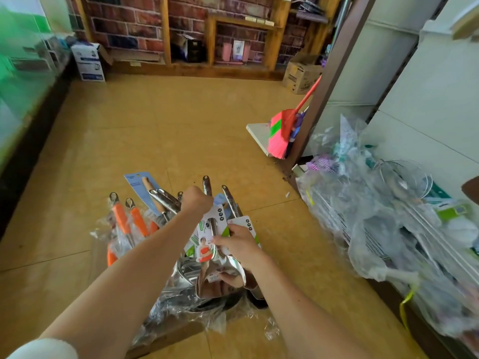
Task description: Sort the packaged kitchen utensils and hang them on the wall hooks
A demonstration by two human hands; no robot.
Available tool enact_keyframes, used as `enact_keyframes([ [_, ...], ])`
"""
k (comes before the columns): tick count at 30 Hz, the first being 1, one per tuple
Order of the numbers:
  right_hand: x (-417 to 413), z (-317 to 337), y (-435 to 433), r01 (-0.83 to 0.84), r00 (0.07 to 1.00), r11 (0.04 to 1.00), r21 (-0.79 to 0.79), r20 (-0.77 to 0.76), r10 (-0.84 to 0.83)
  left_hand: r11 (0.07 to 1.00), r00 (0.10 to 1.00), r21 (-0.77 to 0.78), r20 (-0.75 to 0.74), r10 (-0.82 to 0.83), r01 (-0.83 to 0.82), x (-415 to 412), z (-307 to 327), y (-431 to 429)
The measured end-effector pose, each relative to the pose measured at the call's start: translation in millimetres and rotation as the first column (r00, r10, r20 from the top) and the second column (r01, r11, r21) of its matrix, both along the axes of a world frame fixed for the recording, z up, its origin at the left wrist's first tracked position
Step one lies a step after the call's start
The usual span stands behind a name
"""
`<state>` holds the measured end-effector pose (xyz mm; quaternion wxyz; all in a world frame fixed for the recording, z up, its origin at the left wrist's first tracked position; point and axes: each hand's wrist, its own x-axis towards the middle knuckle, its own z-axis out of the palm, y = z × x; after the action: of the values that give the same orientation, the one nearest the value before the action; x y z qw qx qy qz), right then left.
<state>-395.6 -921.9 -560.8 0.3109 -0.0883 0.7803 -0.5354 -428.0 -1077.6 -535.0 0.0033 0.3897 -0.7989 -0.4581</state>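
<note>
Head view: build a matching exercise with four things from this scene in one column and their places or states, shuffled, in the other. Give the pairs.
Things
1. broom
2. white box
3. orange handles
4. left hand

Places or states
A. gripping a steel handle
B. far left, by the brick wall
C. leaning at the brown post
D. left side of the utensil pile

Pairs: 1-C, 2-B, 3-D, 4-A

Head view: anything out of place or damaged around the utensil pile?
Nothing looks damaged. The packaged utensils lie heaped on the floor in torn-open plastic wrap, a loose scrap beside it. Left hand grips a steel handle, right hand pinches its label card.
</note>
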Motion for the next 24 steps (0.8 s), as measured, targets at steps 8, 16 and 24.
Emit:
enact_keyframes([
  [8, 2, 19, 15, -0.006, 0.998, 0.994, -0.112, 0.054, 0.012, 0.938, 0.984, 0.324, -0.077, 0.159, -0.126, 14, 29, -3],
  [16, 2, 65, 48, 0.051, 0.997, 0.975, -0.216, -0.044, -0.062, 0.920, 0.926, 0.376, -0.375, 0.041, 0.112, 22, 98, 47],
  [24, 6, 140, 128, 0.118, 0.955, 0.952, -0.282, -0.232, -0.187, 0.881, 0.813, 0.328, -0.574, -0.100, 0.340, 26, 184, 128],
])
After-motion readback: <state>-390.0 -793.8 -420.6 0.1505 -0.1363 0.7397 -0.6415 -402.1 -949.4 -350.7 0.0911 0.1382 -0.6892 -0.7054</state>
